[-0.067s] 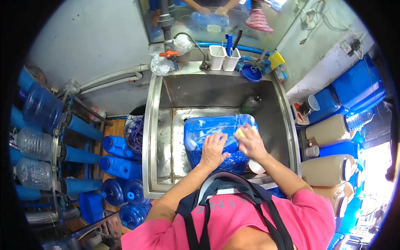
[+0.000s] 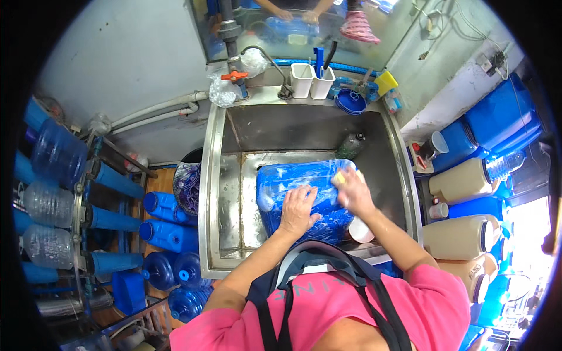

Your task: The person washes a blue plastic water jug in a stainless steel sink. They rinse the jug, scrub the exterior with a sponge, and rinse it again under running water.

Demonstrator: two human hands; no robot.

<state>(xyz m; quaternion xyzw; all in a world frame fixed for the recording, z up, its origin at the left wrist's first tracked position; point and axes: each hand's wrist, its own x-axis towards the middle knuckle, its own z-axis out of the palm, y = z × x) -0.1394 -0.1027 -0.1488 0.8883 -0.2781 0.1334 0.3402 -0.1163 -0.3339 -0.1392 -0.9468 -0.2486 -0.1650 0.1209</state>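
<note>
A blue plastic container (image 2: 274, 187), streaked with white suds, lies in a steel sink (image 2: 213, 193). My left hand (image 2: 298, 209) rests flat on its upper face, fingers stretched out. Close to the container's right edge, my right hand (image 2: 355, 192) is closed round a yellow sponge (image 2: 339, 176); motion blurs these fingers. A white round cup or bowl (image 2: 360, 230) sits in the sink beneath my right forearm, partly hidden. Behind the container, a clear greenish bottle (image 2: 351, 144) leans in the far right corner.
Two white holders (image 2: 302, 81) with brushes, a blue round lid (image 2: 350, 102) and an orange-handled valve (image 2: 235, 76) line the sink's back ledge. Blue jugs (image 2: 167, 234) stand left on the floor. Beige drums (image 2: 456, 238) crowd the right side.
My right hand has shifted slightly to the right with the sponge. My left hand stays on the container.
</note>
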